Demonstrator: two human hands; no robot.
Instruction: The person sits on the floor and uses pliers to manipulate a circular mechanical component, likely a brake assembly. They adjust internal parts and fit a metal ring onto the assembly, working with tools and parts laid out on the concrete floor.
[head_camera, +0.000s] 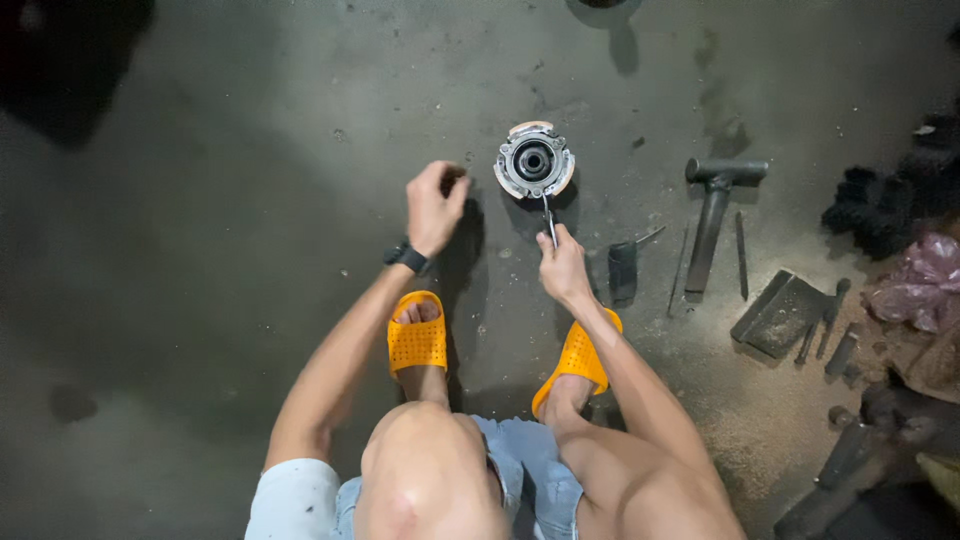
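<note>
A round metal clutch-like part (534, 160) lies on the concrete floor in front of me. My right hand (562, 262) grips a thin metal tool (548, 218) whose tip reaches the near rim of the part. My left hand (434, 205) is raised to the left of the part, fingers curled in; a black watch sits on that wrist. Whether the left hand holds something small is hidden by the fingers. I squat in orange sandals (417, 335) just behind both hands.
To the right lie a large T-shaped dark metal tool (712, 215), a thin rod (741, 255), a dark cylinder (623, 270), a flat metal block (780, 313) and several small bits. A black heap (885, 200) and crumpled plastic (925, 280) sit at the far right.
</note>
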